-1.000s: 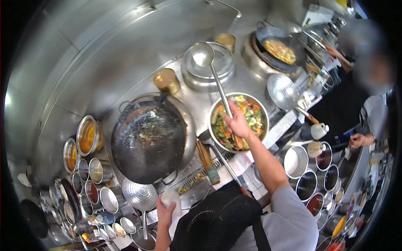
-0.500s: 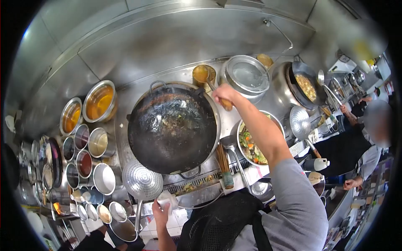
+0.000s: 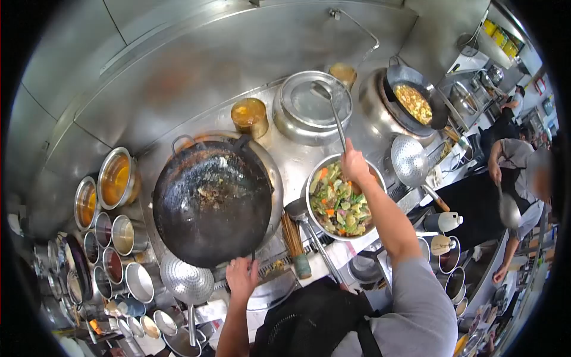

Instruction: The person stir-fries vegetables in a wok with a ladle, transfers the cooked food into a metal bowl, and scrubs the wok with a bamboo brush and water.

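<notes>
My right hand (image 3: 355,163) is closed around the handle of a ladle (image 3: 337,113), whose bowl sits above the lidded steel pot (image 3: 288,122). Under that hand stands a steel bowl (image 3: 310,208) of mixed vegetables (image 3: 342,205), with orange, green and pale pieces. My left hand (image 3: 240,278) is at the near rim of the large black wok (image 3: 208,232), fingers apart, by its near handle. Whether it touches the handle I cannot make out. A few food scraps and an oily sheen show inside the wok.
A perforated strainer (image 3: 187,279) lies left of my left hand. A bamboo brush (image 3: 293,244) and another ladle (image 3: 318,238) lie right of the wok. Sauce pots (image 3: 113,265) crowd the left. A second wok (image 3: 437,113) holds food. A co-worker (image 3: 517,160) stands at right holding a ladle.
My right hand has lifted the ladle from the oil pot and swung it right, over the lidded pot. My left hand has moved to the wok's rim; the white cloth is no longer visible in it.
</notes>
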The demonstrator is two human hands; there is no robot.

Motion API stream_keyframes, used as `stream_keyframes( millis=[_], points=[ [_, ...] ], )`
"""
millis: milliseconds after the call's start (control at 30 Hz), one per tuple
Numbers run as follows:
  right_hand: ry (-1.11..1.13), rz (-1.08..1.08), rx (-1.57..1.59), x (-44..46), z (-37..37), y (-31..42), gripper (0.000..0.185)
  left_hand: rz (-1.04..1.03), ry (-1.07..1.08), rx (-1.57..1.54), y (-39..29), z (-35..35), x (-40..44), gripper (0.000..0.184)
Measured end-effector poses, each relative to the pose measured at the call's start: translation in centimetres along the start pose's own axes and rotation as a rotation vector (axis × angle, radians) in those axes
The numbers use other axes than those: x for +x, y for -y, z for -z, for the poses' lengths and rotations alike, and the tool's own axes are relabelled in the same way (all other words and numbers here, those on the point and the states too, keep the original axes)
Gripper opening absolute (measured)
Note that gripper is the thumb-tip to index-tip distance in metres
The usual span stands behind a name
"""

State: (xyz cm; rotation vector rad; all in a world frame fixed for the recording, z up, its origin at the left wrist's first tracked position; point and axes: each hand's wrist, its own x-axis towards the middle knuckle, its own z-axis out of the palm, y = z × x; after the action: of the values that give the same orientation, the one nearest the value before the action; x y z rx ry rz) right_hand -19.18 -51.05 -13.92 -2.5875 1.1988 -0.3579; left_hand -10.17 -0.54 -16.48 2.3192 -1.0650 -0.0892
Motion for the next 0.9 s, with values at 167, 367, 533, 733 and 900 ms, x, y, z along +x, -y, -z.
stream_keyframes(
  millis=[167,367,533,733,900],
  points=[
    [0.392,-0.445,1.251,1.7,4.7,1.3,0.014,0.074,-0.061,-0.18,-0.5,2.7,2.2,0.019],
    [0.618,-0.445,1.804,-3.9,11.1,3.2,0.009,-0.005,-0.217,-0.199,1.7,5.0,16.7,0.018],
    [0.77,-0.5,1.719,-9.8,20.0,10.3,0.016,0.09,-0.121,-0.291,3.6,-0.4,29.0,0.027],
    [0.812,-0.204,1.26,-14.8,18.0,14.9,0.029,0.251,-0.195,-0.177,-0.2,-0.5,30.4,0.03],
    [0.734,0.082,1.017,-14.0,12.1,12.0,0.061,0.511,-0.067,-0.136,3.2,0.6,25.1,0.028]
  ],
)
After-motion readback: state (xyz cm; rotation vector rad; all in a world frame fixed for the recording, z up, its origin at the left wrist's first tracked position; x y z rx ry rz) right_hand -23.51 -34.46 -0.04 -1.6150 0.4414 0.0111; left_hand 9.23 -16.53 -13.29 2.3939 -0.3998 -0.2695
